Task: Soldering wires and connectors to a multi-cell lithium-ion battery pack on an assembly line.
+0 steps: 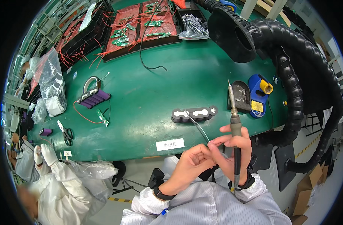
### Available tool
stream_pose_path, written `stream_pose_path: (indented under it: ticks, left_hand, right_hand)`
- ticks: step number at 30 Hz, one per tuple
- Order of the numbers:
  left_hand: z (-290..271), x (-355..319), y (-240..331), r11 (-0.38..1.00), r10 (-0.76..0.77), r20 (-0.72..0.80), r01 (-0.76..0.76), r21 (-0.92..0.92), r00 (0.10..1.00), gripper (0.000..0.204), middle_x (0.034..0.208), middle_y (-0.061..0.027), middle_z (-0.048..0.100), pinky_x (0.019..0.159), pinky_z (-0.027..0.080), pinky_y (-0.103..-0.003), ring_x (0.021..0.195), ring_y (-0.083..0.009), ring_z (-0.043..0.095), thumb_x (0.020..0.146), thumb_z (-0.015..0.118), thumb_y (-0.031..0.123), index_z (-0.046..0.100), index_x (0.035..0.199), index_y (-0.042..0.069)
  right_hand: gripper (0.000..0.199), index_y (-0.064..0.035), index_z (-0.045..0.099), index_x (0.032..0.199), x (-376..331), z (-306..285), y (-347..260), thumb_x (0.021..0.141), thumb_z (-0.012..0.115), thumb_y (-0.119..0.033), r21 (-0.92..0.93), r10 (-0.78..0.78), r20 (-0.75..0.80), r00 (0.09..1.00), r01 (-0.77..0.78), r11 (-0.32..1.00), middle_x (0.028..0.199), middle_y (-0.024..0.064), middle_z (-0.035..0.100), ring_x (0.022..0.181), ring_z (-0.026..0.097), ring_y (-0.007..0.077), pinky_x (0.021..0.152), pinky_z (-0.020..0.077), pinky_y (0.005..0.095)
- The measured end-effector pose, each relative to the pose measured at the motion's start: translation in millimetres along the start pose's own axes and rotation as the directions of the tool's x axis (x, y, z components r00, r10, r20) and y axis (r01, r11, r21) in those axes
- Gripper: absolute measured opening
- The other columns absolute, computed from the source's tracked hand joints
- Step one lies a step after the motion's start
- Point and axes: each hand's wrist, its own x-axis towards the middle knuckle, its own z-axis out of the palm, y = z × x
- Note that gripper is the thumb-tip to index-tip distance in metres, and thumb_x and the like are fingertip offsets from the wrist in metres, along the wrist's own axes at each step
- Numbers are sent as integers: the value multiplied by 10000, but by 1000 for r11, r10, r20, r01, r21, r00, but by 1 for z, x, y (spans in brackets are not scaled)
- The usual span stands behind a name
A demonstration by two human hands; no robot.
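In my right hand [239,144] is a soldering iron [235,120], held upright with its bare tip pointing away from me. The thumb and forefinger of that hand also meet at the end of a thin white wire [200,128]. My left hand [192,165] is closed, its fingertips pinched against the same wire end; the exact grip there is partly hidden. From my fingers the wire runs to a black battery pack [194,114] lying on the green table [141,90], with white-silver connecting strips on its top. A white printed label [170,144] lies near the table's front edge.
A soldering-iron stand [258,95] and a black tip-cleaning box [239,98] are at the right, beneath a black fume hose [291,93]. Left lie a purple battery pack [94,98], a tape roll [91,83], a circuit board [103,117] and scissors [68,136]. A co-worker [62,187] sits left.
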Motion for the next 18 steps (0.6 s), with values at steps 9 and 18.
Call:
stream_pose_path:
  ticks: [9,18]
  left_hand:
    - [13,2,5,998,49,-154,-56,-42,987,218,1149,-55,694,923,518,-272,1047,-109,653,1042,652,55,608,1248,-3]
    - [1,5,15,991,104,-235,-121,-59,966,206,1158,-68,721,931,526,-288,1026,-129,666,1047,664,107,663,1209,-21]
  right_hand:
    - [477,-97,474,1105,2,2,3,822,813,83,8,-25,-35,999,25,1000,857,91,763,1126,617,308,843,550,402]
    - [437,-73,550,1084,-2,7,3,797,848,67,76,24,-80,996,-18,997,862,87,748,1031,681,299,749,584,368]
